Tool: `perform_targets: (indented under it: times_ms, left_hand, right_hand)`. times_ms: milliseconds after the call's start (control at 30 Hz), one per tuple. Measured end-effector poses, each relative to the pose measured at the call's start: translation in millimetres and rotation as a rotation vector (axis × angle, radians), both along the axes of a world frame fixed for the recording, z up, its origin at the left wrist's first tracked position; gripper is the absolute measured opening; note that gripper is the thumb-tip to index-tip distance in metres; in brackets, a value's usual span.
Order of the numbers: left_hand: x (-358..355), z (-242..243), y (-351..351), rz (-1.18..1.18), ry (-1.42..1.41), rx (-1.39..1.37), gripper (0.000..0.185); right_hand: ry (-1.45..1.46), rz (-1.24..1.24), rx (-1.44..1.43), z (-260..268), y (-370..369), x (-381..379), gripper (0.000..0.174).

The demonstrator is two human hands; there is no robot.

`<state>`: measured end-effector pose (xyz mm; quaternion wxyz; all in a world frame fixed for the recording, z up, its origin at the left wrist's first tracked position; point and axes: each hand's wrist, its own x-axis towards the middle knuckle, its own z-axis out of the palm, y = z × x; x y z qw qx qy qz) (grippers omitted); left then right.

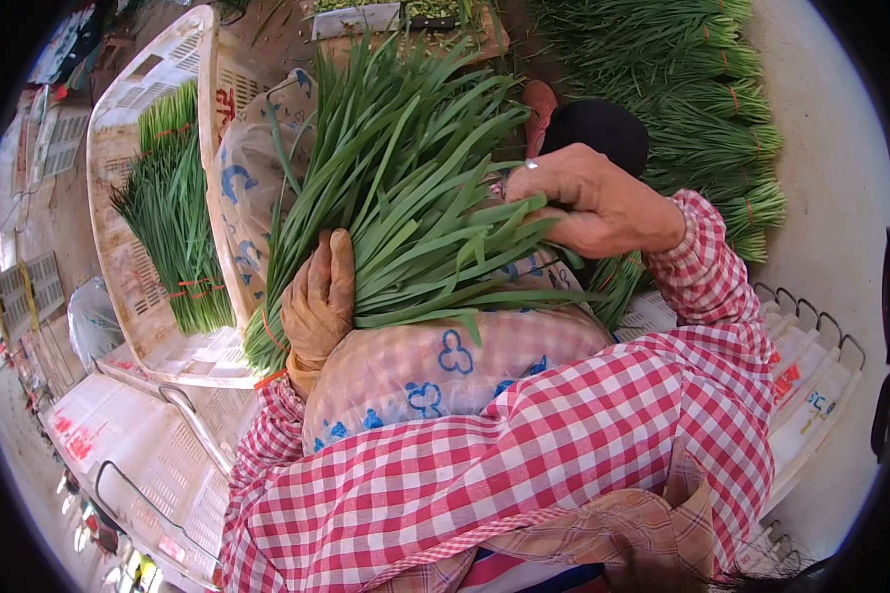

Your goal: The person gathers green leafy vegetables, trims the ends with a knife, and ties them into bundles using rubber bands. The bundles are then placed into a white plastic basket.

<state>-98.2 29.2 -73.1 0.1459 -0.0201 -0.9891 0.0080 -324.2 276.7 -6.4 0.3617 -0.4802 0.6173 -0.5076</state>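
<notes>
A large bunch of long flat green leaves, looking like garlic chives (408, 185), lies across my lap. My left hand (317, 304), in a stained tan glove, wraps around it near the stem end. Beside that glove, an orange band (271, 331) circles the pale stems. My bare right hand (593, 204) wears a ring and has its fingers closed at the leaf tips on the right side of the bunch. Whether a leaf is pinched in them is partly hidden. Under the bunch, a clear plastic apron with blue prints (452, 363) covers my lap.
To the left, a white plastic crate (211, 185) holds banded bunches (182, 244). More banded bunches (712, 126) lie in a row at the upper right. A cleaver (356, 22) rests on a chopping board (493, 33) ahead. White crates (133, 445) stand at lower left.
</notes>
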Motion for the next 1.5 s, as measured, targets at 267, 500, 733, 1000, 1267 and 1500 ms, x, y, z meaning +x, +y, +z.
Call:
perform_targets:
  times_ms: [267,500,733,1000,1267,1500]
  left_hand:
    - [-2.2,-1.3,4.3,0.005,-0.050,-0.020,0.056]
    - [-4.1,-0.2,6.6,0.002,-0.031,-0.086,0.054]
    - [-5.6,-0.8,6.4,0.023,-0.039,-0.087,0.053]
    - [-10.9,-4.2,8.6,0.004,-0.039,-0.089,0.055]
    - [-12.2,7.7,12.5,-0.028,-0.163,-0.017,0.053]
    - [-15.3,-0.3,7.8,0.029,0.242,0.048,0.048]
  right_hand:
    - [0.741,-0.730,0.166,42.6,1.6,-38.4,0.016]
    - [1.156,-0.226,0.205,20.0,-38.0,-26.4,0.019]
    - [1.201,-0.086,0.019,-7.2,-67.6,-14.7,0.013]
    - [0.701,-0.682,0.170,64.6,-21.0,-39.6,0.016]
    - [1.068,-0.103,-0.090,-14.7,-121.1,16.8,0.030]
    - [0.670,0.067,0.240,-22.7,-72.3,64.5,0.038]
